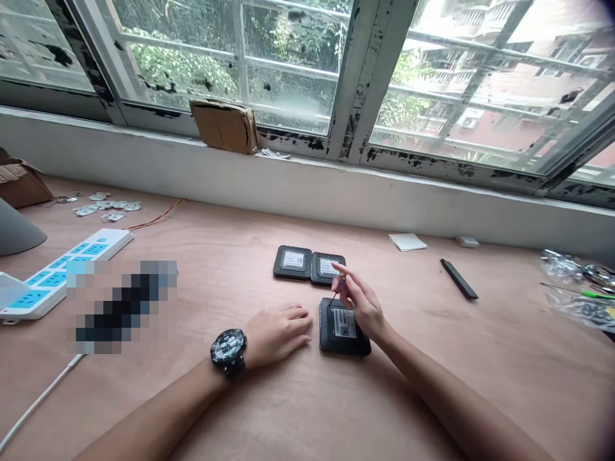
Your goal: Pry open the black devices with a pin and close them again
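Note:
A flat black square device (331, 342) with a white label lies on the table in front of me. My right hand (361, 304) is above its right half, the fingers closed around a small screwdriver (332, 299). Only the thin shaft shows clearly, its tip down at the upper left corner of the device; most of the handle is hidden by the fingers. To the left, my left hand (281, 334) rests flat on the wood with fingers stretched out, just short of the device and holding nothing. A black watch (229, 351) is on that wrist.
Two similar black devices (292, 262) lie side by side behind. A black strip (459, 280), a white pad (407, 241) and plastic bags (576, 301) are to the right. On the left are a power strip (108, 242), a blurred-out object and small packets (114, 205).

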Motion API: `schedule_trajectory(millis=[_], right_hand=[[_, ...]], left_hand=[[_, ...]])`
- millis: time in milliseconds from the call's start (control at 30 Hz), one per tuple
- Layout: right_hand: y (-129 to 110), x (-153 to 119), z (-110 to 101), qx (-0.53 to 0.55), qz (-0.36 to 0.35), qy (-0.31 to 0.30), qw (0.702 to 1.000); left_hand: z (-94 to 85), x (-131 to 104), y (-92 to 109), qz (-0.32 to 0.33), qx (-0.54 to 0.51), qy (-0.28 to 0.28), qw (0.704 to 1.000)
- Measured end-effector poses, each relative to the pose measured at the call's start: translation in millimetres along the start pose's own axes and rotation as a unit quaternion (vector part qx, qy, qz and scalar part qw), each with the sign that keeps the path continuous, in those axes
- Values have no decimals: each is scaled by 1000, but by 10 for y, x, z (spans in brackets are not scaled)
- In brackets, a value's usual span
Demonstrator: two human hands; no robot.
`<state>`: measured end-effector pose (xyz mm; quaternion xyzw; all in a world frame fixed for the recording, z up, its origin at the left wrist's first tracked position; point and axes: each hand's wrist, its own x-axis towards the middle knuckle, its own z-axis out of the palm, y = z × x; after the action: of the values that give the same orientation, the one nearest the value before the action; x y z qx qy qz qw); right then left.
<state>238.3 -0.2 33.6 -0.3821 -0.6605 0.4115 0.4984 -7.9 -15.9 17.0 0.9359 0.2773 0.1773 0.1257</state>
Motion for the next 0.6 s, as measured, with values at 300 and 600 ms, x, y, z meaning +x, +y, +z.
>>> schedule_trajectory(millis=[300,600], right_hand=[[-108,20,-394,-26,-52,64,996],[190,-429,-1233,-484,20,-41,874]], left_hand=[[-17,6,-7,1,2,-2,1000],[115,44,-6,-63,-11,60,996]])
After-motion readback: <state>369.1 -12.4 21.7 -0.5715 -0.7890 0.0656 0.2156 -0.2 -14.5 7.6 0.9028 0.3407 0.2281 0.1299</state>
